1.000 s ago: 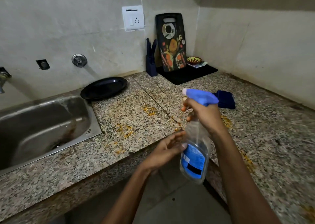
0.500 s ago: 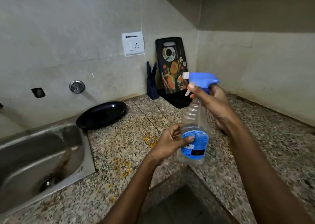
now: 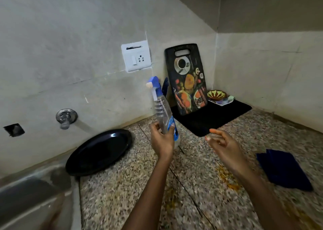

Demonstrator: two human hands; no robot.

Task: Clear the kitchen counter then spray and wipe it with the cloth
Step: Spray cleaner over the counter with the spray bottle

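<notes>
Two hands | left hand (image 3: 161,142) grips spray bottle (image 3: 163,113) | right hand (image 3: 225,146) spread | sink (image 3: 35,194) blurred

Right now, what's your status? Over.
Left hand grips spray bottle low on its body. Right hand open, empty. Cloth lying right. Black plate on counter by the sink.

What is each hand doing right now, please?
Left hand: closed around the lower body of the spray bottle, holding it up.
Right hand: open, fingers loosely spread, holding nothing.
</notes>
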